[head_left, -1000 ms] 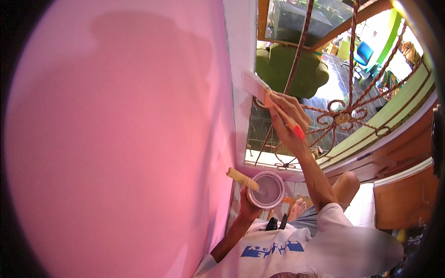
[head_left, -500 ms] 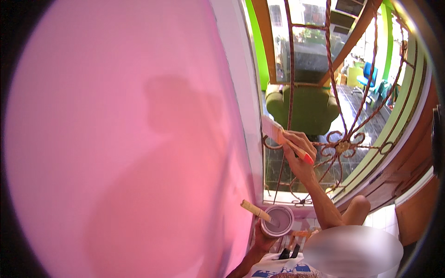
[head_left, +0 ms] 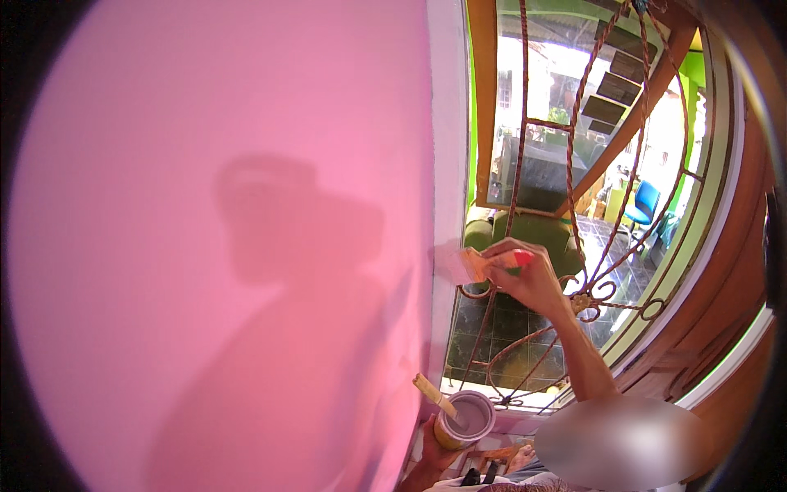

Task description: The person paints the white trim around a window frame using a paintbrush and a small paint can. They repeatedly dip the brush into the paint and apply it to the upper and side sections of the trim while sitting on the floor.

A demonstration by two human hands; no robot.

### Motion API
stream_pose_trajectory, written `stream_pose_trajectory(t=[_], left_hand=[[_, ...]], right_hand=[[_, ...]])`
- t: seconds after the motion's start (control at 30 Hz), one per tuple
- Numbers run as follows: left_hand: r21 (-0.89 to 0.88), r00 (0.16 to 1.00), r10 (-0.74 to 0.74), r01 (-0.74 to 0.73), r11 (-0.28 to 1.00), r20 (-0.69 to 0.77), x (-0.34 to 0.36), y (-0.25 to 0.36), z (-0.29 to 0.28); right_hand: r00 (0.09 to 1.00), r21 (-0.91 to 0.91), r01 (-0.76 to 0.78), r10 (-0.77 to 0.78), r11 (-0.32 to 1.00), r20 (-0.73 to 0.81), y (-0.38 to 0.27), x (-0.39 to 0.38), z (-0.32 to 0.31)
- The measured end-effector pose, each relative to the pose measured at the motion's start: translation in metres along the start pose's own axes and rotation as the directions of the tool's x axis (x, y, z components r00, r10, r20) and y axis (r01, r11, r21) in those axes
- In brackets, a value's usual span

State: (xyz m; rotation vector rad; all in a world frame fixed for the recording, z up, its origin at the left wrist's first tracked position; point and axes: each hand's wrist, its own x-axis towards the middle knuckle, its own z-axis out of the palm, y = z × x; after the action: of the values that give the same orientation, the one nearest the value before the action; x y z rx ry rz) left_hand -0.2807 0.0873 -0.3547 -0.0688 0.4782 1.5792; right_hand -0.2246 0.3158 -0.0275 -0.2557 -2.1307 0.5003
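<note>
In my right hand, closed round its handle, is a flat paintbrush with a red-tipped handle. Its wide, paint-coated bristles point left and reach the pale strip of window frame beside the pink wall; I cannot tell how firmly they touch. Lower down, my left hand grips a paint can from its left side. The can holds greyish-mauve paint, and a bamboo stick leans out of it to the upper left.
A large pink wall fills the left side, with my shadow on it. Twisted rusty window bars stand just right of the brush. Past them are a green armchair, a blue chair and dark floor tiles. A brown wooden panel borders the right.
The brush has turned from pointing steeply up-left to nearly sideways, its bristles now at the frame strip. My view has shifted, showing more outside. The can stays in my left hand.
</note>
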Motion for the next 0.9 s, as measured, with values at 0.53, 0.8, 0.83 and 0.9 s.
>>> stream_pose_trajectory(t=[0.53,0.8,0.83,0.9], left_hand=[[-0.087,0.992,-0.043,0.054,0.995,0.122,0.012,-0.009,-0.044],[-0.070,0.997,-0.060,0.064,0.996,0.055,0.002,-0.001,-0.023],[-0.074,0.996,-0.067,0.072,0.995,0.062,0.003,0.001,-0.015],[-0.089,0.992,-0.069,0.079,0.993,0.107,0.010,-0.001,-0.027]], right_hand=[[0.989,-0.459,0.095,-0.031,0.883,0.147,-0.070,0.142,-0.035],[0.938,-0.611,0.296,-0.345,0.734,0.041,-0.095,0.242,-0.098],[0.905,-0.658,0.319,-0.425,0.682,-0.001,-0.090,0.264,-0.118],[0.829,-0.555,0.383,-0.540,0.739,-0.146,-0.128,0.268,-0.125]])
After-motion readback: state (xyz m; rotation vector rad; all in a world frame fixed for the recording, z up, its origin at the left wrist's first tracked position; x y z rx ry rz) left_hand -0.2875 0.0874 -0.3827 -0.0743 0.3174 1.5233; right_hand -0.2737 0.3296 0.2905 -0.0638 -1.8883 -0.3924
